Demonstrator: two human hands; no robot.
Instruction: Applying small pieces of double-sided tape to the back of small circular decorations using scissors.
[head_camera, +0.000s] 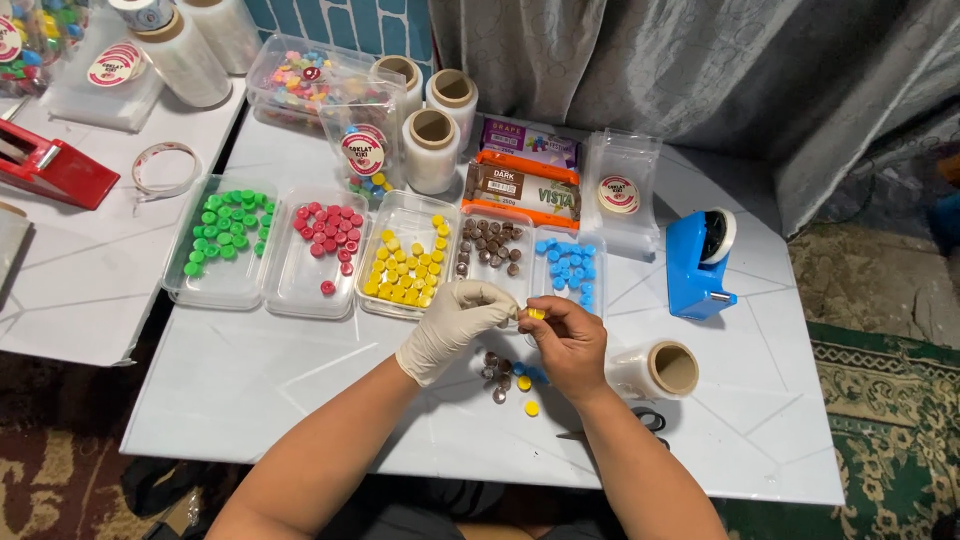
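My left hand (455, 325), in a white glove, and my bare right hand (570, 345) meet above the white table (260, 380). Together they pinch a small yellow candy piece (537, 314) between the fingertips. Just below the hands lies a small heap of brown, blue and yellow pieces (505, 378). Beyond the hands stand clear trays of yellow pieces (405, 265), brown pieces (490, 245) and blue pieces (568, 265).
Trays of green (225, 225) and red pieces (330, 232) sit left. A blue tape dispenser (698, 265) and a film roll (660, 368) are right. Scissors (645, 420) lie by my right forearm. Film rolls (432, 148), chocolate bars (520, 185) and a red dispenser (50, 165) stand farther back.
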